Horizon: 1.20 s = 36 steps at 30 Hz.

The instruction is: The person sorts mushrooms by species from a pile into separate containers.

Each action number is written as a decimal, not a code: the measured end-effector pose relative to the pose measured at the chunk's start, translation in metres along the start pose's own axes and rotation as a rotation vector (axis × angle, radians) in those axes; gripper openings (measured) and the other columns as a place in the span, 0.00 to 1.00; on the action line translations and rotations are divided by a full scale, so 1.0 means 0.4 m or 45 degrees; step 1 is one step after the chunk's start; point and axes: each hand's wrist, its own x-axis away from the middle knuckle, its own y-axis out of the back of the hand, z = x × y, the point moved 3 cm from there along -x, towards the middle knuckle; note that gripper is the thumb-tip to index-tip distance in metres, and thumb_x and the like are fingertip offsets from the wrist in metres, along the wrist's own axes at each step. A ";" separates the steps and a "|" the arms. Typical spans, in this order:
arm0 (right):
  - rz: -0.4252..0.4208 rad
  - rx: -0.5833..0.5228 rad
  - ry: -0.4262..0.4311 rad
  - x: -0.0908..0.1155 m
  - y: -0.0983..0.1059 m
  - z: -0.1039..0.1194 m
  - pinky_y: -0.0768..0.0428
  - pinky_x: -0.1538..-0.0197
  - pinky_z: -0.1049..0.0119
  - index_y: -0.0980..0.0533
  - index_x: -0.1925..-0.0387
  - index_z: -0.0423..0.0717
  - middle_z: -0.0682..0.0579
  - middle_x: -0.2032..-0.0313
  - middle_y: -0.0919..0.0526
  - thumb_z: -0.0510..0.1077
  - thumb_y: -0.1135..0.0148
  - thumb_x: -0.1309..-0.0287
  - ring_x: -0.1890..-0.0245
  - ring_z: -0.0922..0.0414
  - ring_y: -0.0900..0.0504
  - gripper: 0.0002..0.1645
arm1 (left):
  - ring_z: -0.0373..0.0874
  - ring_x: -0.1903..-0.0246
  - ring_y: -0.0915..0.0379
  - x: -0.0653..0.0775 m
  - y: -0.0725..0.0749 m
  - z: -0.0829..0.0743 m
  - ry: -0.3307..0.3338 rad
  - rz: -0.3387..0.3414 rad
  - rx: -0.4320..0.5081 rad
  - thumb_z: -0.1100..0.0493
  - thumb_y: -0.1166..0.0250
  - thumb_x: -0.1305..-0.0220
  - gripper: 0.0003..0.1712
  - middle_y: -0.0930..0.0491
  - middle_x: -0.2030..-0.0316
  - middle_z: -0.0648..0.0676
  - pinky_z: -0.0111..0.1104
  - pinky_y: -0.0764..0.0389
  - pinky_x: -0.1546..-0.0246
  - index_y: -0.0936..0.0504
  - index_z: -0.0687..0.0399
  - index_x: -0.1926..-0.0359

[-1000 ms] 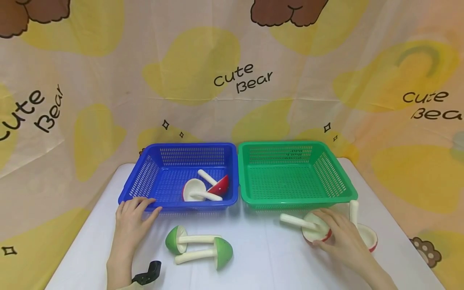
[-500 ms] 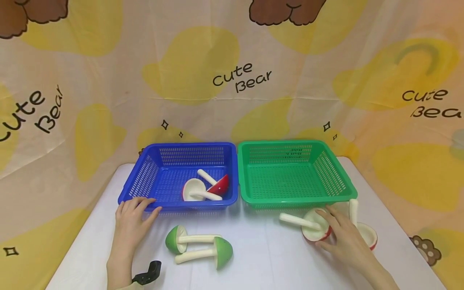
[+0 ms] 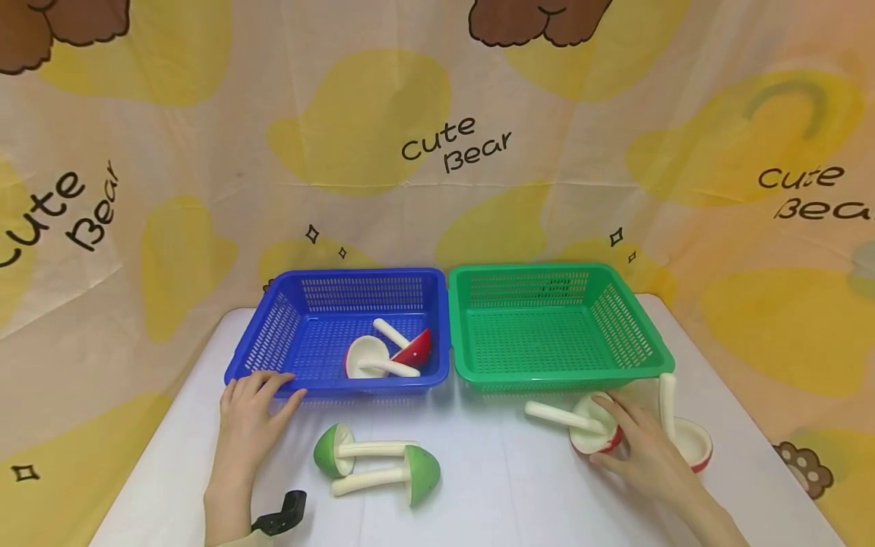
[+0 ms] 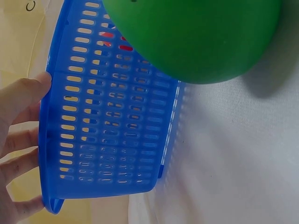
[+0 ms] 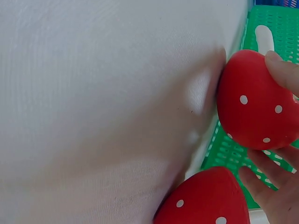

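Observation:
My right hand grips a red-capped toy mushroom by its cap, thumb on the near side and fingers on the far side. Its white underside faces up and its stem points left. White dots show on this red cap in the right wrist view. Just right of that hand lies a second red mushroom, partly hidden by it. My left hand rests its extended fingers on the front rim of the blue basket. Two green-capped toy mushrooms lie on the table nearby.
Two red mushrooms lie inside the blue basket. A green basket stands against its right side, behind my right hand. A white cloth covers the table, and a printed curtain hangs behind.
The red mushroom in my right hand has shifted very slightly left, and its index finger has moved over the cap's underside. My left hand stays at the blue rim.

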 end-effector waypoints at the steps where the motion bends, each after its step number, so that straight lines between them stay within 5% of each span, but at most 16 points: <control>1: -0.004 0.001 0.000 -0.001 0.000 0.002 0.27 0.48 0.45 0.32 0.37 0.49 0.40 0.37 0.31 0.48 0.19 0.69 0.43 0.42 0.30 0.52 | 0.59 0.53 0.31 0.000 0.000 0.001 -0.001 -0.002 -0.001 0.58 0.27 0.50 0.17 0.21 0.59 0.61 0.64 0.42 0.40 0.18 0.58 0.58; 6: -0.051 0.025 0.032 -0.005 -0.004 0.008 0.35 0.38 0.66 0.31 0.37 0.47 0.43 0.37 0.29 0.49 0.18 0.70 0.43 0.44 0.30 0.53 | 0.59 0.54 0.31 -0.002 -0.001 0.001 -0.001 -0.007 -0.001 0.58 0.27 0.50 0.17 0.21 0.59 0.61 0.64 0.42 0.40 0.18 0.58 0.58; 11: -0.127 0.022 0.105 -0.010 -0.005 0.016 0.61 0.39 0.94 0.30 0.39 0.44 0.43 0.40 0.28 0.48 0.17 0.74 0.45 0.46 0.29 0.54 | 0.59 0.53 0.31 -0.003 0.000 -0.001 0.003 -0.007 0.003 0.58 0.27 0.50 0.17 0.21 0.59 0.61 0.64 0.43 0.40 0.18 0.58 0.58; 36: -0.207 -0.059 0.248 -0.034 0.062 0.122 0.53 0.35 0.91 0.33 0.34 0.49 0.50 0.37 0.29 0.50 0.18 0.72 0.42 0.53 0.33 0.57 | 0.60 0.52 0.31 -0.002 0.003 0.002 0.010 0.005 -0.001 0.58 0.28 0.48 0.17 0.21 0.59 0.61 0.64 0.43 0.39 0.18 0.58 0.58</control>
